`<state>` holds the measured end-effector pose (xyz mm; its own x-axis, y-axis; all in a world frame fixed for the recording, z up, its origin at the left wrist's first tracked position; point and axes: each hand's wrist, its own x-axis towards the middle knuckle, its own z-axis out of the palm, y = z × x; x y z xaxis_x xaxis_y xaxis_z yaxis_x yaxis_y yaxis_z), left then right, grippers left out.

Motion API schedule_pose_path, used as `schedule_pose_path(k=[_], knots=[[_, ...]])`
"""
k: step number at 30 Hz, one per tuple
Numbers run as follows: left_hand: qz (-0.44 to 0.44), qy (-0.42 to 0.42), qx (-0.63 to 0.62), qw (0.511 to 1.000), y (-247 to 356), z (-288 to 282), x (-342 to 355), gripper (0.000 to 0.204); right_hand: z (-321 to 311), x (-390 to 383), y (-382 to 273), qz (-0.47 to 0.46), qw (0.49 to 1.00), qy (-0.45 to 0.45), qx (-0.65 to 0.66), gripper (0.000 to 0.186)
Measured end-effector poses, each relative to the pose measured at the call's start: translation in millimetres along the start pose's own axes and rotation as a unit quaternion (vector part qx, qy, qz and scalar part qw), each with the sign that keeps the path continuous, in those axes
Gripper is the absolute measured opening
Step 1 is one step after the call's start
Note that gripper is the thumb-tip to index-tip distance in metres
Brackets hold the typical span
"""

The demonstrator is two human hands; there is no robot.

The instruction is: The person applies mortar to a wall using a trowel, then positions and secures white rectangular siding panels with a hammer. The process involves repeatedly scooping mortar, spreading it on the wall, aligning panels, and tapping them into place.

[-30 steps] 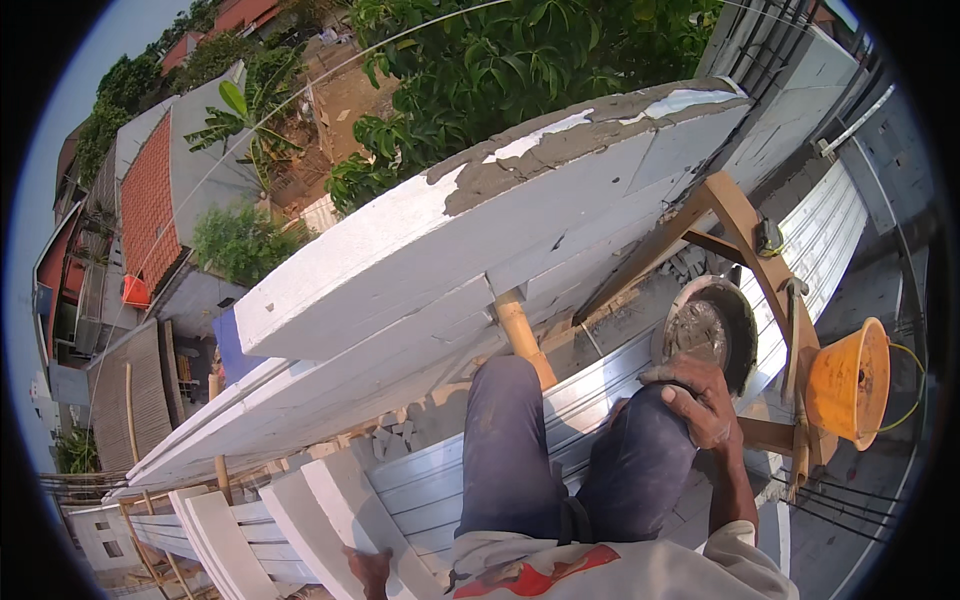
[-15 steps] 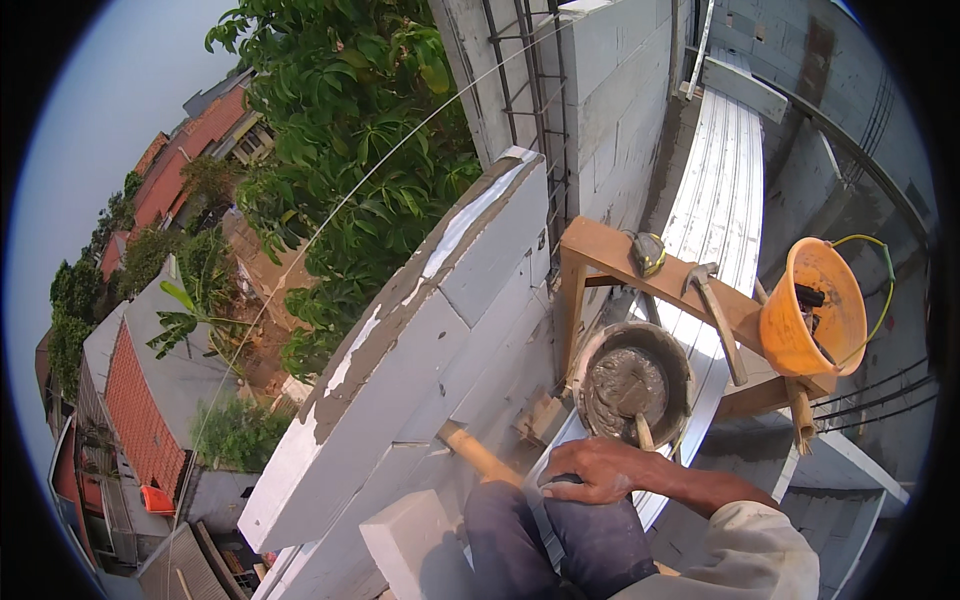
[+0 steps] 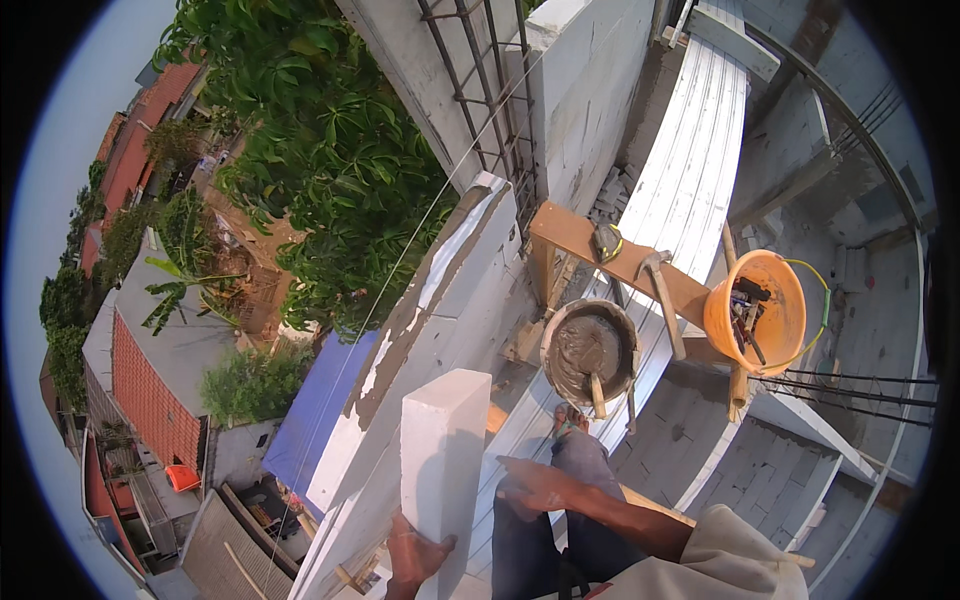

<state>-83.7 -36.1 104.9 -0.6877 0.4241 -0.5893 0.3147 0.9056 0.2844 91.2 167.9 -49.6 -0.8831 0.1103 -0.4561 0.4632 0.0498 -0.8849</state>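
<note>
You have a white lightweight block (image 3: 443, 470) standing upright on end in front of you. Your left hand (image 3: 412, 552) is clamped around its lower end, fingers wrapped against the block's face. Your right hand (image 3: 537, 487) rests just beside the block, flat on your thigh, fingers spread apart and holding nothing.

The block is off the wall, upright beside the unfinished top course (image 3: 440, 290), where a grey layer of mortar (image 3: 420, 310) already lies spread along part of the upper face. That reads as the bedding done and the block itself not yet laid: it has to be turned flat, lowered onto the mortar and set against the guide string (image 3: 400, 262) that runs along the wall's edge.

Beyond your knees, the mortar bucket (image 3: 590, 352) sits on the white scaffold planking (image 3: 690, 190), part full, with a trowel handle (image 3: 596, 392) sticking out of it. A hammer (image 3: 660, 285) lies on the wooden trestle (image 3: 580, 240), and an orange bucket (image 3: 758, 312) of tools hangs at its far end. You are high above the rooftops (image 3: 150, 370), so a slip of the block over the outer edge would be dangerous.
</note>
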Motion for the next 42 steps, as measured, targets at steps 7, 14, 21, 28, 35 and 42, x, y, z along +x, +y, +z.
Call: schedule_pose_path(k=[7, 14, 21, 28, 35, 42], knots=[[0.02, -0.027, -0.031, 0.999, 90.5, -118.5, -48.3, 0.098, 14.7, -42.2, -60.4, 0.075, 0.988, 0.004, 0.137, 0.062], [0.016, -0.028, -0.024, 0.999, 151.4, -264.9, -103.5, 0.103, -77.5, 20.9, -92.4, 0.063, 0.838, 0.248, 0.483, 0.036], [0.047, 0.072, 0.002, 0.996, 172.8, -363.8, -90.8, 0.1, -140.0, 143.4, -245.3, -0.074, 0.735, 0.117, 0.664, 0.095], [0.026, 0.078, 0.108, 0.991, 166.6, -365.8, 19.9, 0.092, -132.2, 140.8, -238.0, -0.143, 0.705, 0.004, 0.694, 0.072], [0.151, 0.019, 0.158, 0.976, 171.9, -300.5, 130.6, 0.095, -118.2, 124.1, -238.3, -0.059, 0.792, 0.07, 0.603, 0.081], [0.187, -0.02, 0.146, 0.971, 211.3, -244.9, 176.0, 0.094, -116.1, 120.9, -240.4, -0.031, 0.802, 0.118, 0.585, 0.113]])
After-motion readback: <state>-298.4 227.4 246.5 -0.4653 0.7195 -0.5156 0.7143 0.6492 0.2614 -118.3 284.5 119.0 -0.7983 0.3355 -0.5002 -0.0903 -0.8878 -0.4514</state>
